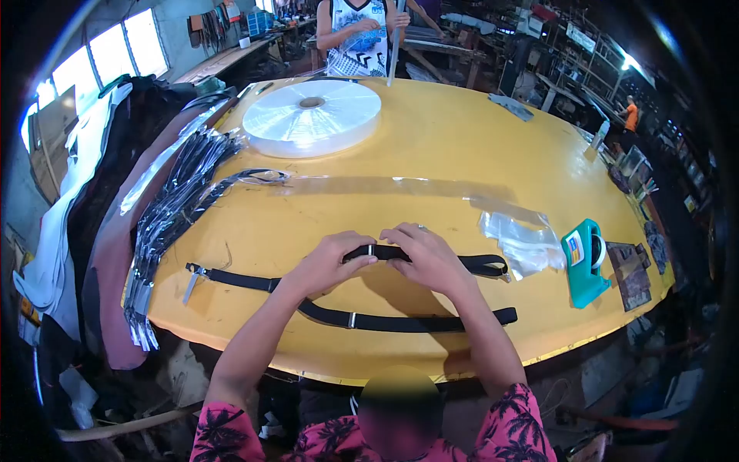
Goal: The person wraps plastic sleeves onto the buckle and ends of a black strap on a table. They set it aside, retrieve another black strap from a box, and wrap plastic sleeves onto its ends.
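Both of my hands hold one black strap (481,264) above the yellow table. My left hand (332,262) pinches it just left of a small metal piece (371,250), and my right hand (422,254) grips it on the other side. The strap's folded loop extends to the right past my right hand. Below my hands a second black strap (400,323) lies curved on the table, with a metal slider (352,320) on it. Its left end bears a metal clip (198,270) with a small tag (190,289) hanging from it.
A large roll of clear plastic (346,115) sits at the back of the yellow table (454,138). Plastic-wrapped straps (173,208) lie left. Clear bags (527,246) and a green tape dispenser (585,269) are at right. A person (358,38) stands across the table.
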`<act>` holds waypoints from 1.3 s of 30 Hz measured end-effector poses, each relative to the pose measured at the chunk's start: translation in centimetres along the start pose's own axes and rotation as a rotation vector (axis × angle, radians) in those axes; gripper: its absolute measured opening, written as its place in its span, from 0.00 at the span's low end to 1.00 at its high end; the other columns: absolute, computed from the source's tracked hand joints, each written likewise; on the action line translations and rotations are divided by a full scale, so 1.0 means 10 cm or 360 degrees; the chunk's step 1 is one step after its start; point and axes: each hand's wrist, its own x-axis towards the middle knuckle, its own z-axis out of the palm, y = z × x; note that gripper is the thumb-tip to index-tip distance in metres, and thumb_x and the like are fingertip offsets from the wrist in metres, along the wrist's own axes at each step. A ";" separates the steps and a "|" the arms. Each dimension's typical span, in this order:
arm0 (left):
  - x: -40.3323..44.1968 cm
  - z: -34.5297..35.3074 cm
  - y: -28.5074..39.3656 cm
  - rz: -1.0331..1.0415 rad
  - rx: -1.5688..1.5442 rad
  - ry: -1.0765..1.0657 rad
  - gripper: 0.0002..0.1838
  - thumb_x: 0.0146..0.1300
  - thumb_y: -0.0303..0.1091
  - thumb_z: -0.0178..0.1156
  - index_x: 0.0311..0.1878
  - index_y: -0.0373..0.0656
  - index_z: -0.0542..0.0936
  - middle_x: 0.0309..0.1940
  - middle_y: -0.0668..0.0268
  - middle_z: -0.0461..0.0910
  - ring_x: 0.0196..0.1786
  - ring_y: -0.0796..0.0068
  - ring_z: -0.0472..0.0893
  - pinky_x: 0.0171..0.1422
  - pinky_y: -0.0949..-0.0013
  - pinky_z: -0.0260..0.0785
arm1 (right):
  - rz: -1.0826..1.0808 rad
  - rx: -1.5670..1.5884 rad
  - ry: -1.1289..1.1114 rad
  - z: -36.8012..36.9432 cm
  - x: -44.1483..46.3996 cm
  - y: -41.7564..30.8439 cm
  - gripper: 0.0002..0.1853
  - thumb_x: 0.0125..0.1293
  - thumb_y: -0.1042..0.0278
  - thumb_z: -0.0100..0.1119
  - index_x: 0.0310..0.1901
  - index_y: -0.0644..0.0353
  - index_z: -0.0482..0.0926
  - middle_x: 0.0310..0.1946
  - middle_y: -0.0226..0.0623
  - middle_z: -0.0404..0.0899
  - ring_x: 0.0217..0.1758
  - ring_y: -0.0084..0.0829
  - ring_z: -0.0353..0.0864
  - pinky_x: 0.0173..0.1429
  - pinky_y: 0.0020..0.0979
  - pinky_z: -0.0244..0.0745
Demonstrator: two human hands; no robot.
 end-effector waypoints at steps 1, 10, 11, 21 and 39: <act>-0.02 0.00 0.02 -0.0021 -0.0011 0.0063 0.17 0.68 0.37 0.68 0.55 0.38 0.83 0.40 0.54 0.84 0.43 0.53 0.83 0.50 0.58 0.76 | -0.0020 -0.0034 0.0038 0.03 -0.02 0.04 0.24 0.58 0.72 0.71 0.57 0.56 0.79 0.40 0.42 0.85 0.42 0.47 0.86 0.47 0.43 0.82; 0.00 -0.02 -0.01 -0.0009 0.0009 0.0005 0.19 0.67 0.36 0.69 0.58 0.38 0.82 0.43 0.54 0.83 0.44 0.52 0.83 0.50 0.57 0.76 | 0.0036 -0.0381 -0.0310 -0.18 0.09 -0.12 0.23 0.59 0.69 0.68 0.58 0.57 0.79 0.43 0.44 0.86 0.43 0.51 0.86 0.46 0.46 0.81; 0.00 -0.03 0.00 -0.0014 0.0007 0.0005 0.19 0.67 0.36 0.69 0.58 0.38 0.82 0.43 0.54 0.83 0.44 0.52 0.83 0.50 0.57 0.76 | 0.0035 -0.0378 -0.0313 -0.19 0.11 -0.15 0.23 0.59 0.69 0.68 0.58 0.57 0.79 0.43 0.44 0.86 0.43 0.51 0.86 0.46 0.46 0.81; -0.06 -0.05 0.06 0.0090 0.0272 -0.0040 0.19 0.61 0.33 0.71 0.54 0.40 0.82 0.44 0.54 0.83 0.46 0.49 0.84 0.53 0.55 0.78 | 0.0704 0.1053 -0.0361 0.06 0.18 -0.08 0.20 0.71 0.71 0.58 0.62 0.59 0.70 0.32 0.39 0.82 0.34 0.28 0.80 0.40 0.32 0.72; -0.07 -0.20 0.11 -0.0100 0.0093 0.0037 0.19 0.57 0.36 0.77 0.49 0.37 0.86 0.36 0.53 0.87 0.37 0.55 0.86 0.45 0.61 0.78 | 0.0772 0.1372 -0.0290 0.02 0.13 0.13 0.10 0.68 0.74 0.59 0.49 0.58 0.83 0.27 0.21 0.72 0.30 0.15 0.69 0.35 0.22 0.65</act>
